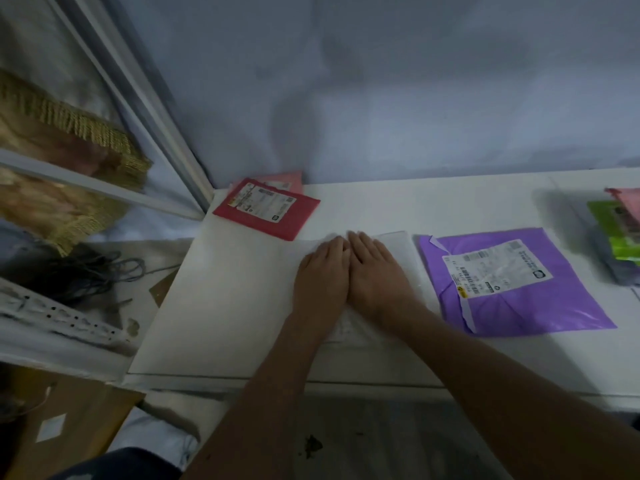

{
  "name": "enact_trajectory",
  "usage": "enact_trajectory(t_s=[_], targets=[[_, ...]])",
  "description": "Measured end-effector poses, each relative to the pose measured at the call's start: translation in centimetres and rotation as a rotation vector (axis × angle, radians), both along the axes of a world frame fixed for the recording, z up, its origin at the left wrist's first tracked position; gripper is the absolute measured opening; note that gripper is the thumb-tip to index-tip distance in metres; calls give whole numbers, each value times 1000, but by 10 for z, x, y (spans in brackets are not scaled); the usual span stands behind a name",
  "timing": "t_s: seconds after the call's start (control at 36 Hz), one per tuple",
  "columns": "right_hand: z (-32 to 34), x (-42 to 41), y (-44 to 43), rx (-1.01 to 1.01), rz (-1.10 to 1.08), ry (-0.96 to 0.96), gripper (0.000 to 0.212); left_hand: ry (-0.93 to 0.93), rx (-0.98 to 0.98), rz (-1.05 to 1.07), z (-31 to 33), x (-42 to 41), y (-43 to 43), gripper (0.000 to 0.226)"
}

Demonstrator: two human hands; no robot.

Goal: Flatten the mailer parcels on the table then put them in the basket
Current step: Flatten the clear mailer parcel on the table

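1. Pressing on the white mailer with both palms: left hand and right hand side by side, touching along the inner edges.
2. Fingers straight and spread flat, curled round nothing, gripping nothing; plain downward pressure only.
3. Lying on the table, mostly covered by the hands, with the far right corner and a crinkled near edge showing. Hard to tell how much air is left inside.
4. To flatten well, probably best to keep the heels of the palms down and sweep outward from the middle toward the edges, so trapped air escapes instead of bunching.
5. Worth keeping the pressure even, since slick film may slide on the smooth top; pin with one palm while stroking with the other.
6. Finish at the crinkled near edge, likely the last part to settle.
7. Just right of the white mailer: a purple mailer, label up, apparently waiting.
8. Behind and left of it: a red mailer, label up.
9. Far right of it: a blurred pile of green, pink and grey.
10. No basket in view, so plan to look for it before lifting.
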State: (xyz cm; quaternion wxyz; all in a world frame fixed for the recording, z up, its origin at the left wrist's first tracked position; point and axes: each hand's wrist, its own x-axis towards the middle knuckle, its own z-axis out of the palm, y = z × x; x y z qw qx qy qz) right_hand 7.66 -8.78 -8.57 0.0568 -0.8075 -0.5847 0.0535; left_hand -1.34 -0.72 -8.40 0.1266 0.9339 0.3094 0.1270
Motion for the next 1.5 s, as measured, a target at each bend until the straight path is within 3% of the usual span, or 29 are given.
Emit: enact_trajectory(t_s=[0.14, 0.47, 0.72, 0.83, 0.97, 1.08, 1.14, 1.28, 1.39, 1.5], targets=[[-1, 3, 0, 13, 35, -37, 62, 129, 52, -27, 1, -2, 0, 78], [-1, 12, -8, 61, -142, 35, 79, 268, 95, 114, 1, -23, 8, 73], [4, 24, -27, 35, -232, 27, 64, 231, 33, 236, 6, -29, 9, 80], [2, 24, -27, 26, -229, 27, 64, 224, -104, 331, 18, -17, 2, 66], [2, 24, -29, -1, -227, 46, 62, 169, 10, 110, 24, 14, -35, 67], [2, 26, -32, -57, -189, -7, 60, 244, 143, -69, 5, 6, -56, 50], [3, 27, -34, -56, -194, -1, 60, 249, 112, -93, -1, -2, -58, 48], [6, 24, -30, -28, -217, 40, 62, 259, 18, -41, 6, -22, -46, 83], [7, 24, -28, -15, -237, 41, 63, 224, 31, 57, 6, -39, -36, 68], [10, 23, -28, -23, -239, 44, 63, 230, 33, 122, 1, -63, -19, 68]])
